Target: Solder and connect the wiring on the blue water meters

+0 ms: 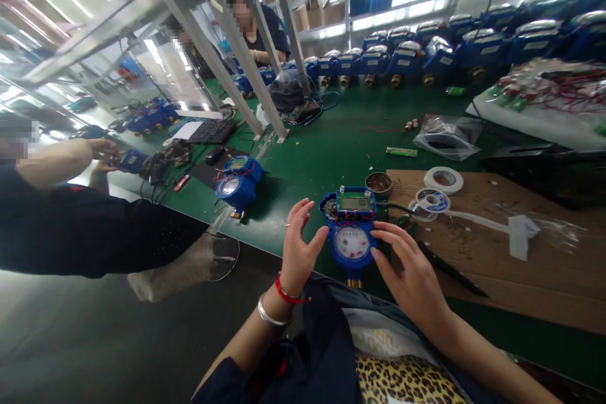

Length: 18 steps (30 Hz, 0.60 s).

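Note:
A blue water meter (351, 244) lies on the green bench right in front of me, its round dial facing up. Above the dial, its housing is uncovered, showing a small LCD display (356, 203) and thin wires. My left hand (302, 245) hovers just left of the meter, open, thumb and fingers apart and holding nothing. Against the meter's right side rest the fingertips of my right hand (413, 268); its fingers are spread, not wrapped round it. A second uncovered blue meter (239, 183) stands further left on the bench.
Cardboard (502, 246) on the right bears a white tape roll (444, 180), a clear spool (432, 200) and a dark blade-like tool (454, 271). A small round tin (379, 184) sits behind. Several blue meters (407, 58) line the back. A co-worker's arm (61, 161) is at left.

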{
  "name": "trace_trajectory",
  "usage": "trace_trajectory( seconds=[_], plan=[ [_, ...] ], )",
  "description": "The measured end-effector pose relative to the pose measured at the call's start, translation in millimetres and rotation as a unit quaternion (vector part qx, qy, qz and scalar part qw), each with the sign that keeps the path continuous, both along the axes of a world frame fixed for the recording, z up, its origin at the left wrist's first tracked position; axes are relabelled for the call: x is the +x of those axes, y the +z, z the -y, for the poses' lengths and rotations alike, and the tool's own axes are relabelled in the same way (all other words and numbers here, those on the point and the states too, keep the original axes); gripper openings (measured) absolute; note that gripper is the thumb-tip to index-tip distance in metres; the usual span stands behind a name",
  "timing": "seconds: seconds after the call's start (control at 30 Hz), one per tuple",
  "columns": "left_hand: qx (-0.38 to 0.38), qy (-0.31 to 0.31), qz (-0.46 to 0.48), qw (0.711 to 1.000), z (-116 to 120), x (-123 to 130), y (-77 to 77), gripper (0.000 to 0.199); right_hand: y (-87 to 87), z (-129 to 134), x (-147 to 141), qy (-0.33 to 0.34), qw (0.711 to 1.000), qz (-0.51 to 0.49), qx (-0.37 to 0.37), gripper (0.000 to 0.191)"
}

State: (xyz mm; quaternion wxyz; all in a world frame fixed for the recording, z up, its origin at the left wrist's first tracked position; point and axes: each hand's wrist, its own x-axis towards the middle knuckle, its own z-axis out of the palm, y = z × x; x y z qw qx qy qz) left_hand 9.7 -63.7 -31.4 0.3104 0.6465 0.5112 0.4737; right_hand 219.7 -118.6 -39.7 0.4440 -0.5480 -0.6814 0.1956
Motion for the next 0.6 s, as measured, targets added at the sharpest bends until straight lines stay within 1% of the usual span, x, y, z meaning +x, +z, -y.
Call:
trace_trajectory(
  seconds=[0.23, 0.33, 0.47, 0.6],
  plan=[
    [0.040, -0.034, -0.080, 0.995, -7.2, -0.1, 15.0, 0.038, 5.8, -12.2, 6.0, -0.027, 1.000, 0.002, 0.008, 0.023],
    [0.045, -0.054, -0.120, 0.990, -11.9, -0.8, 19.7, 0.035, 7.3, -16.7, 6.1, -0.033, 0.999, 0.006, 0.006, 0.023],
    [0.046, -0.074, -0.131, 0.988, -18.3, -1.3, 21.6, 0.040, 8.8, -19.3, 4.4, -0.034, 0.999, 0.011, 0.005, 0.024],
    [0.073, -0.078, -0.144, 0.984, -24.8, -2.3, 19.9, 0.038, 10.2, -20.7, 3.7, -0.037, 0.999, 0.014, 0.010, 0.024]
  ],
)
